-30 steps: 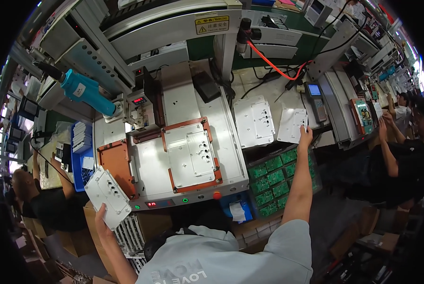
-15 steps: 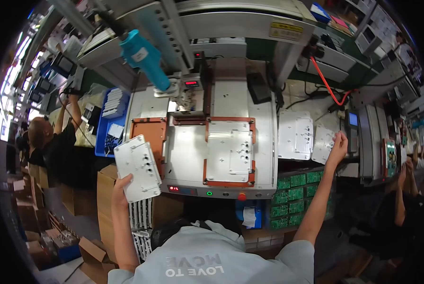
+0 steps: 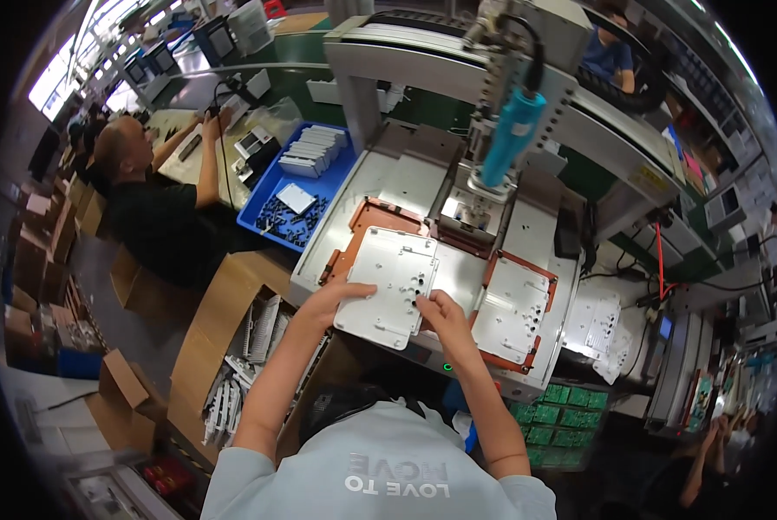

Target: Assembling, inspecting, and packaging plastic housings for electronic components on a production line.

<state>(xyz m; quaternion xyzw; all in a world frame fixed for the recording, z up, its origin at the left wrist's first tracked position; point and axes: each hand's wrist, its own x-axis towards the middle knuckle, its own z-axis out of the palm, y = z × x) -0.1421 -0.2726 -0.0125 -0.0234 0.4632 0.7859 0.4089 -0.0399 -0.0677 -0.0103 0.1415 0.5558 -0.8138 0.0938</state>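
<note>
My left hand grips the left edge of a white plastic panel, thumb lying over its face. My right hand is closed at the panel's right edge, its fingertips by a row of small black pieces. The panel is tilted above the near edge of an orange-brown fixture frame on the machine bed and covers part of it. To the right, a second white panel lies in a matching fixture frame.
A blue-handled tool head stands over the bed. At left is a blue bin with white parts and small black pieces; a cardboard box holds white parts. Further right are more white panels and green circuit boards. A co-worker sits at left.
My view has turned left. My right hand has left the panels at far right and come to the held panel, which my left hand has brought in over the left fixture.
</note>
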